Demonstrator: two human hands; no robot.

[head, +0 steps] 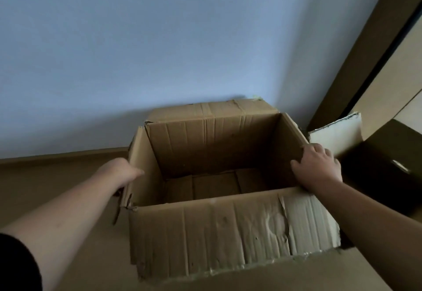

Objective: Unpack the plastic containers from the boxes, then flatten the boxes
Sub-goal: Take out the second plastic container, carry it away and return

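1. Head view, only one: open cardboard box (219, 176) is sitting on the floor (45, 181), near the wall (159, 39) at the floor's far edge, flaps splayed outward.
2. Box is looking empty: only the bottom panels are showing inside, no plastic containers in view anywhere. Judging that unpacking of this box is done and flattening is the step in hand.
3. Left hand (123, 169) is reaching to the outside of the box's left wall; its fingers are hidden behind the cardboard, so I cannot tell whether it is gripping or just pressing.
4. Right hand (317, 167) is resting on the top edge of the right wall, fingers curling over the rim and holding it.
5. Doing it well, in my judgement: tipping the box over to get at the bottom seam first, since the base panels are reading as closed; then pushing opposite corners toward each other so the walls are folding along the existing creases.
6. Near flap (228, 229) is badly crushed and torn, the front-left corner is ripped too; pulling hard there is risking a tear instead of a clean fold.
7. Count: two hands, one open box being handled, one second, darker box (383, 165) just beside it toward the right edge of the floor, with a pale flap up; zero containers visible.
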